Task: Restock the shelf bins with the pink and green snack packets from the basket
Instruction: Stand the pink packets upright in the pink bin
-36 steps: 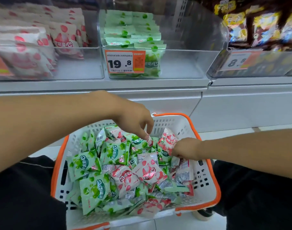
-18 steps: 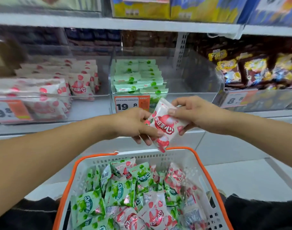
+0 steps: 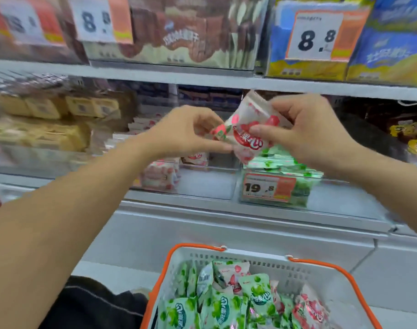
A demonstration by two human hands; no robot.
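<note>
Hands are meeting in front of the shelf, both working on one pink-and-white snack packet [image 3: 246, 129] printed with red fruit. The left hand [image 3: 186, 131] is pinching the packet's lower left edge between thumb and curled fingers, while the right hand [image 3: 307, 129] is gripping its upper right side, thumb lying across the printed face. The packet is sitting tilted in the air — above the clear plastic shelf bins, not in either one.

Behind the left hand, the clear bin [image 3: 202, 186] is holding matching pink packets [image 3: 159, 175], stacked toward its left. Just beside it to the right, another clear bin [image 3: 333, 198] with an orange 19.8 price tag [image 3: 268, 187] is holding green packets [image 3: 281, 162] in a low pile.

Below, the white plastic basket [image 3: 297, 269] with an orange rim is carrying a loose heap of green and pink packets [image 3: 238, 302] — mostly green at the front.
</note>
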